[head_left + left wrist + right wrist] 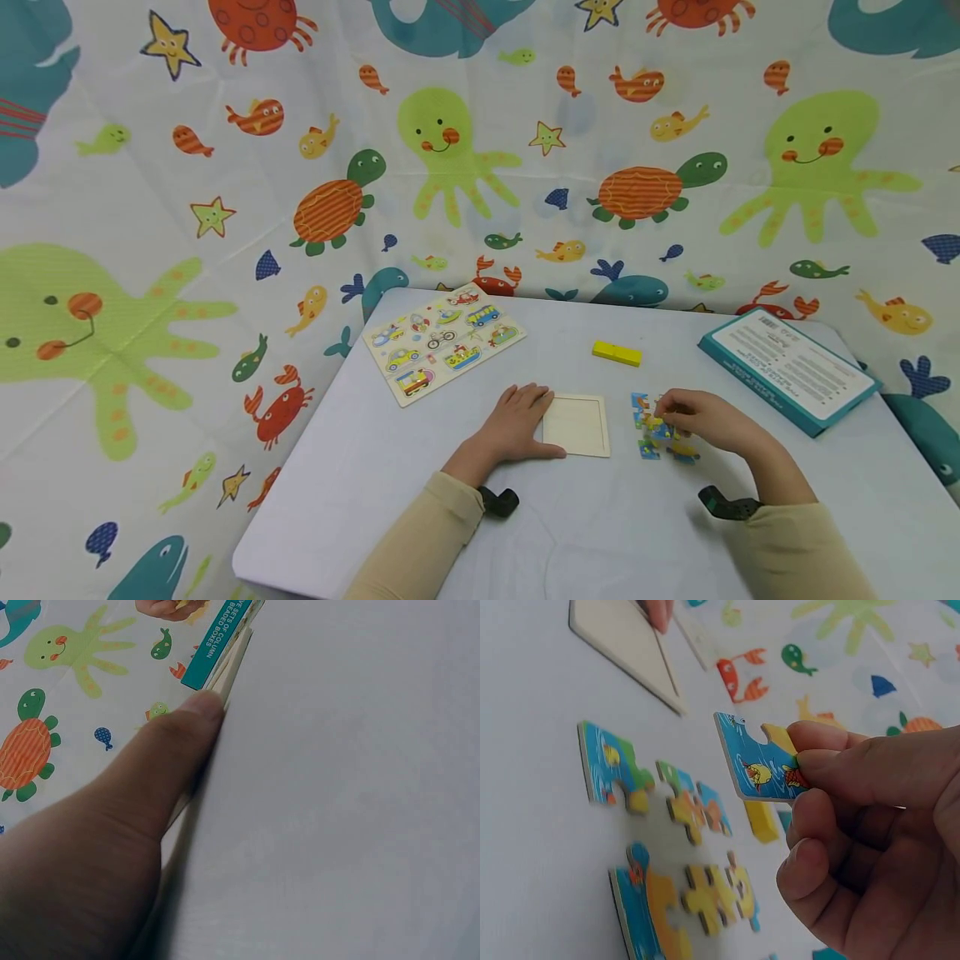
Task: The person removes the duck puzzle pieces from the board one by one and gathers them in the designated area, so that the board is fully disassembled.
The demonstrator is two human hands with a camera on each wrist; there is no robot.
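Note:
My right hand (697, 414) pinches a blue-and-yellow jigsaw puzzle piece (759, 761) between thumb and index finger, lifted off the table. Below it, several loose puzzle pieces (615, 766) lie spread on the white tabletop, partly hidden by the hand in the head view. My left hand (513, 422) rests with its fingers spread along the left edge of a square wooden puzzle tray (577, 425). In the left wrist view, the left thumb (169, 750) lies along the tray's near edge. The tray's bare bottom shows.
A wooden board with vehicle pictures (444, 342) lies at the back left. Behind the tray is a yellow block (617, 353). A teal box (789, 367) lies at the back right. A sea-animal cloth (480, 167) hangs behind the white table (330, 500).

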